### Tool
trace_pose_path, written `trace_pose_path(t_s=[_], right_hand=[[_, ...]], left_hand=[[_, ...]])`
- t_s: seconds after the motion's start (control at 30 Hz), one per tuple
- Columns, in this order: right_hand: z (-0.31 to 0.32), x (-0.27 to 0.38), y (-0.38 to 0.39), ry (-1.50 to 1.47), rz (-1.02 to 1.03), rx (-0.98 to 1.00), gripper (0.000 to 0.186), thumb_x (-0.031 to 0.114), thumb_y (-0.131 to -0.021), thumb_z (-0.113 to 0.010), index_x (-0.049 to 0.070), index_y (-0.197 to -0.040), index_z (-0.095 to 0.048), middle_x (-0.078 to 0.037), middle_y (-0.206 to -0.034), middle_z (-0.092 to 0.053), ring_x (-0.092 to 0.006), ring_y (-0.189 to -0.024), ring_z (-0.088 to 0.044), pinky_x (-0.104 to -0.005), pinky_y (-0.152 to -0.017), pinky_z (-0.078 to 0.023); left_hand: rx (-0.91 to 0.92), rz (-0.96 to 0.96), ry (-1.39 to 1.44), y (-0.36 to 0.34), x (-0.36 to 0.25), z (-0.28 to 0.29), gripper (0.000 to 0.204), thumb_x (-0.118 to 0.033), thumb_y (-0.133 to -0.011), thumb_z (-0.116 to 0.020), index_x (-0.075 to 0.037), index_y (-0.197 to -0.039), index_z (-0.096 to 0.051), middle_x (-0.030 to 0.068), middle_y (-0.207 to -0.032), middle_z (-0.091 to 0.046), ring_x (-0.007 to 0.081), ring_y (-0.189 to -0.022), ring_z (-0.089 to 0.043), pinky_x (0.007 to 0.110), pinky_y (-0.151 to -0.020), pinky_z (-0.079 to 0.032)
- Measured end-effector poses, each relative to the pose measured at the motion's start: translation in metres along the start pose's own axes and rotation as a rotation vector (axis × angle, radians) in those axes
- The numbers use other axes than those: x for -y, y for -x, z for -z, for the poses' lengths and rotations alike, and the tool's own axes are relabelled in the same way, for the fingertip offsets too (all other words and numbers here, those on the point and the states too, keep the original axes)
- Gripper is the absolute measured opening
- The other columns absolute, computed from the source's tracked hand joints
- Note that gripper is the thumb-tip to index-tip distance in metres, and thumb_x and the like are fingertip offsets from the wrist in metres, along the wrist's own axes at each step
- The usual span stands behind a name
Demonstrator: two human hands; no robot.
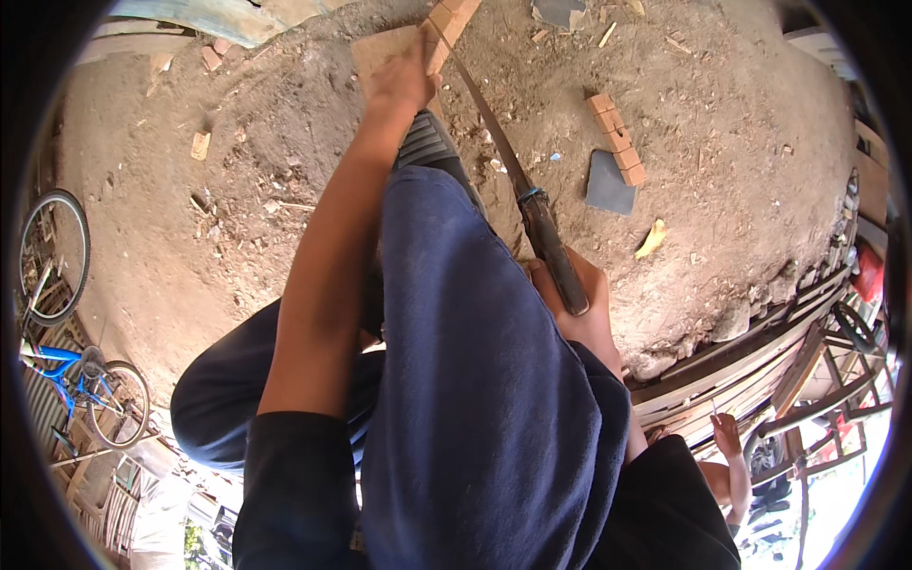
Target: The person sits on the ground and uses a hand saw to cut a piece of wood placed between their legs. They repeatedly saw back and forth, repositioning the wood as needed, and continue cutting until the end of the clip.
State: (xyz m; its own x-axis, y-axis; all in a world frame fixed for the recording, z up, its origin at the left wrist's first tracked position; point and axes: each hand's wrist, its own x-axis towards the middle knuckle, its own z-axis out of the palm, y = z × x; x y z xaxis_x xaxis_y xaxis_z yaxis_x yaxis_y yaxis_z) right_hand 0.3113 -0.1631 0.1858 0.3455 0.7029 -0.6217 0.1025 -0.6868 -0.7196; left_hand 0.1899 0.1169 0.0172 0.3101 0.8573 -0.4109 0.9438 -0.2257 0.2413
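My left hand [404, 81] is closed on a reddish wooden strip [451, 24] at the top of the head view, bearing down on it over a flat board [375, 47]. My right hand [589, 294] grips the dark handle of a long, narrow-bladed knife [503, 142], with blue binding where handle meets blade. The blade points forward, and its far end reaches the strip close to my left fingers. Whether it touches the wood I cannot tell. Beside my left wrist shows a dark ridged shoe [429, 142], below my raised knee [475, 313].
Right of the knife, a notched wooden strip [617, 141] lies partly on a dark square plate [610, 185]. A yellow scrap [652, 238] and wood chips dot the dirt floor. A blue bicycle [62, 366] stands left; planks [722, 366] and another person's hand [727, 435] are at lower right.
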Motion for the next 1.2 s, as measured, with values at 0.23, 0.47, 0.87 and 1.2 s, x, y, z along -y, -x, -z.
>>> trace_pose_path(t_s=[0.23,0.47,0.87,1.2], right_hand=[[0.008,0.002,0.014,-0.013,0.068,0.002,0.013,0.009,-0.089,-0.059,-0.004,-0.086,-0.059,-0.013,-0.070,-0.060,-0.0160,-0.061,-0.056,-0.0317,-0.058,-0.044],[0.007,0.009,0.017,0.040,0.058,-0.016,0.017,0.013,-0.090,-0.061,-0.004,-0.087,-0.059,-0.008,-0.064,-0.056,-0.0135,-0.058,-0.053,-0.0313,-0.055,-0.041],[0.010,-0.001,0.024,0.061,0.075,-0.019,0.020,0.015,-0.090,-0.063,-0.004,-0.096,-0.063,-0.007,-0.075,-0.062,-0.0100,-0.071,-0.056,-0.0260,-0.064,-0.044],[0.012,0.003,0.028,0.018,0.133,-0.054,0.021,0.017,-0.090,-0.065,-0.004,-0.092,-0.063,-0.004,-0.069,-0.058,-0.0109,-0.063,-0.050,-0.0273,-0.062,-0.042]], left_hand=[[-0.063,-0.010,-0.051,-0.002,0.005,-0.010,0.082,-0.036,-0.087,-0.064,-0.025,-0.152,-0.014,0.0211,-0.123,-0.059,0.0347,-0.115,-0.058,0.041,-0.096,-0.048],[0.006,0.045,-0.074,0.004,-0.003,-0.002,0.082,-0.038,-0.088,-0.062,-0.026,-0.152,-0.012,0.0171,-0.126,-0.059,0.0330,-0.118,-0.056,0.042,-0.097,-0.047],[-0.035,-0.002,-0.081,0.003,-0.007,0.002,0.080,-0.034,-0.089,-0.060,-0.021,-0.152,-0.014,0.0151,-0.126,-0.060,0.0317,-0.117,-0.056,0.041,-0.098,-0.046],[-0.116,-0.061,0.043,0.000,0.003,-0.014,0.076,-0.034,-0.089,-0.060,-0.030,-0.151,-0.016,0.0283,-0.119,-0.059,0.0404,-0.114,-0.057,0.050,-0.095,-0.045]])
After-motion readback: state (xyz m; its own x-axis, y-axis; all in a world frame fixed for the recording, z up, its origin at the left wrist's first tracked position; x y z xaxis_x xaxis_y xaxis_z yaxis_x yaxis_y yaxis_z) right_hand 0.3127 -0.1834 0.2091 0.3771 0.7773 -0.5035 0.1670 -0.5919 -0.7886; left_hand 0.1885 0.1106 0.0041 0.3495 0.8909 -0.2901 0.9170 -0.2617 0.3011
